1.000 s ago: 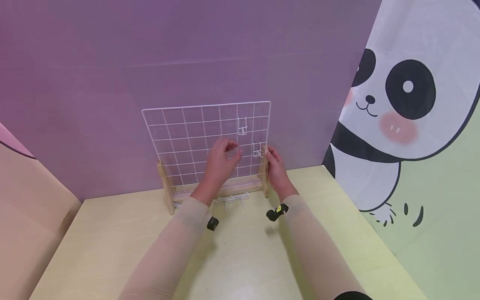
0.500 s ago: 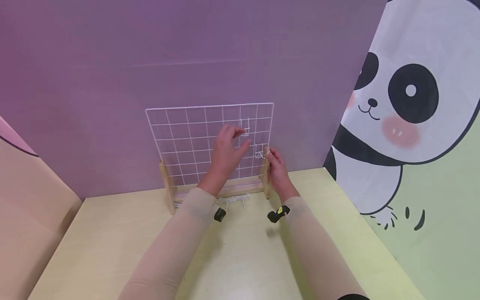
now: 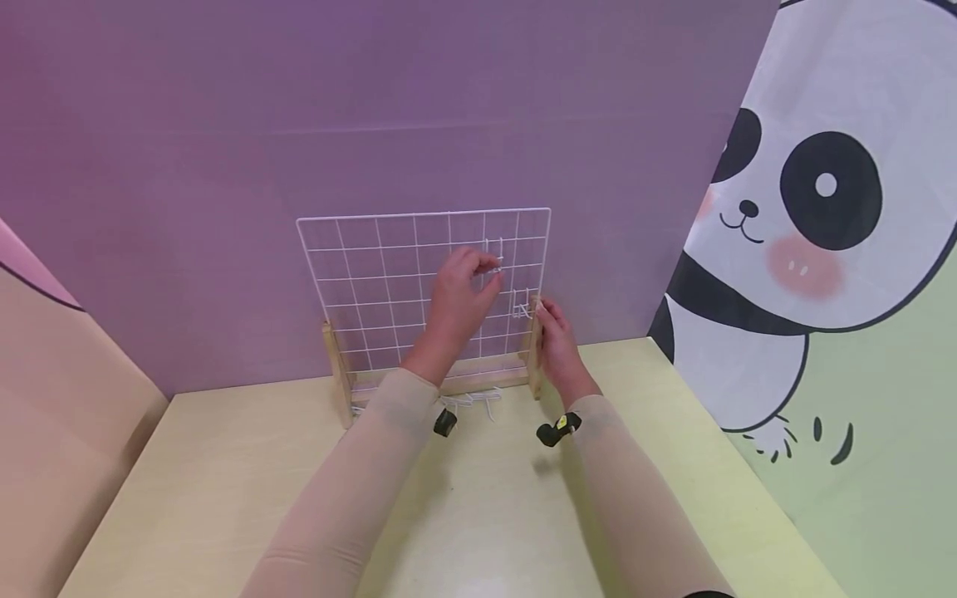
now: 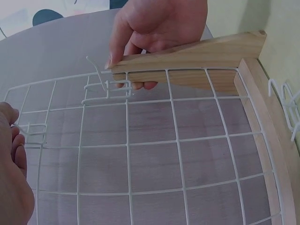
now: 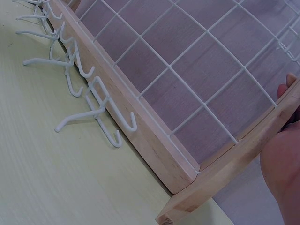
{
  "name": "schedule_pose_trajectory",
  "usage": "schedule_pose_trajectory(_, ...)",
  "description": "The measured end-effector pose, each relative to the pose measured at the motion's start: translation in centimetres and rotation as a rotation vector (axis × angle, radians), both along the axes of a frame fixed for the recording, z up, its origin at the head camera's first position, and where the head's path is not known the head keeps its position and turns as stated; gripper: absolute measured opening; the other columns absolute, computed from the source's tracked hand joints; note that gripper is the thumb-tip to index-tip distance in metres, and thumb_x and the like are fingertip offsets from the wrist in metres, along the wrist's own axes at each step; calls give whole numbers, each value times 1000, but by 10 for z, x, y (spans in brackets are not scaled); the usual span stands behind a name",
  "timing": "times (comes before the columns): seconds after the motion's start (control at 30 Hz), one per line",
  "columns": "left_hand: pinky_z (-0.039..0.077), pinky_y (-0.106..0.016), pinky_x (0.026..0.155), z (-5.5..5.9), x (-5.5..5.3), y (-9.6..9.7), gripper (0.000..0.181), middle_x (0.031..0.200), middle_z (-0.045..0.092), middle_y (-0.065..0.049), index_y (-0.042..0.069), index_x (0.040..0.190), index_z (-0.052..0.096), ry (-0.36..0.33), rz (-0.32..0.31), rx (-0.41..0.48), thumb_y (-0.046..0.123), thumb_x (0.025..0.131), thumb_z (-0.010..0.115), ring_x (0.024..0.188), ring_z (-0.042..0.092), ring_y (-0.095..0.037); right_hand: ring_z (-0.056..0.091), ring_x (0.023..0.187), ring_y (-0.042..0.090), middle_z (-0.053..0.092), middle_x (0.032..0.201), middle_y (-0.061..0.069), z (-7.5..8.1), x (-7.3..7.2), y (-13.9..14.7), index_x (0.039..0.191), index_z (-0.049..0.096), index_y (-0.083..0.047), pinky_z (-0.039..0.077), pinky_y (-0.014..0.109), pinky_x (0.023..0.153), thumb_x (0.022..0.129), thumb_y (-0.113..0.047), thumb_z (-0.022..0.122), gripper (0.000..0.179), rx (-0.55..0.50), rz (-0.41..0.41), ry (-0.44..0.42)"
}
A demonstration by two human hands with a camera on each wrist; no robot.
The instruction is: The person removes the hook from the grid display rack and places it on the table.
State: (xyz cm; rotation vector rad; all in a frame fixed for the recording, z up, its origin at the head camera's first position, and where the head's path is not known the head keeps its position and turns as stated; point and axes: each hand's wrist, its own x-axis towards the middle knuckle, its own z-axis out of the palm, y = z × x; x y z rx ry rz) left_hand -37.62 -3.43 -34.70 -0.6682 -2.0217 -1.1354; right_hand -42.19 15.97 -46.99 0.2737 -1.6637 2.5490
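Note:
A white wire grid panel (image 3: 374, 216) stands upright in a wooden stand (image 3: 338, 374). Two white wire hooks hang on its right part. My left hand (image 3: 458, 299) is at the upper hook (image 4: 45, 133), pinching its prong between thumb and fingertips. Lower and further right, the second hook (image 4: 107, 90) hangs beside the stand's right upright (image 5: 234, 161). That upright is gripped near its top by my right hand (image 3: 561, 345), thumb on the near side and fingertips showing behind it in the left wrist view.
Several loose white hooks (image 5: 101, 105) lie on the light wooden table (image 3: 478, 515) along the front of the stand's base. Behind the panel rises a purple backdrop (image 3: 419, 100). A panda picture (image 3: 830, 191) covers the wall at right.
My left hand has moved up and right to the upper hook, and its thumb and fingers have closed on it. My right hand stays at the upright. The head view has shifted slightly.

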Motion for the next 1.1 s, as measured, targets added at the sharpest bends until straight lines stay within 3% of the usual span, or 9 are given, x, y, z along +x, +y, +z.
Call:
schedule_pose_trajectory(0.23,62,-39,97,1,1,1,11,108,74,-14,-2,109,79,16,16,20,1,98,82,104,75,-29,52,134,39,70,117,-5,1,0,0,133,64,-20,39,54,121,118,-21,50,21,-17,7,1)
schedule_pose_trajectory(0.37,63,-39,96,1,1,1,10,106,75,-14,-2,107,80,44,39,5,0,98,82,102,76,-29,55,129,34,71,116,-7,0,0,1,135,64,-20,41,52,118,118,-23,50,22,4,7,3)
schedule_pose_trajectory(0.63,64,-38,95,3,5,1,9,105,76,-13,0,108,82,68,94,-32,1,99,80,102,77,-27,54,132,36,70,117,-7,1,1,1,137,63,-18,43,48,116,117,-24,51,24,14,1,2)
schedule_pose_trajectory(0.8,64,-37,94,2,3,0,8,106,76,-12,0,108,82,89,108,-39,1,100,80,102,77,-26,54,131,37,70,116,-7,2,1,-1,136,63,-16,38,54,121,118,-22,50,23,-11,7,14)
schedule_pose_trajectory(1.1,63,-34,94,7,4,-3,7,103,78,-10,1,107,82,157,120,-20,2,100,80,102,77,-26,52,132,39,71,114,-7,4,4,0,134,63,-17,41,51,116,117,-21,51,21,-23,8,5)
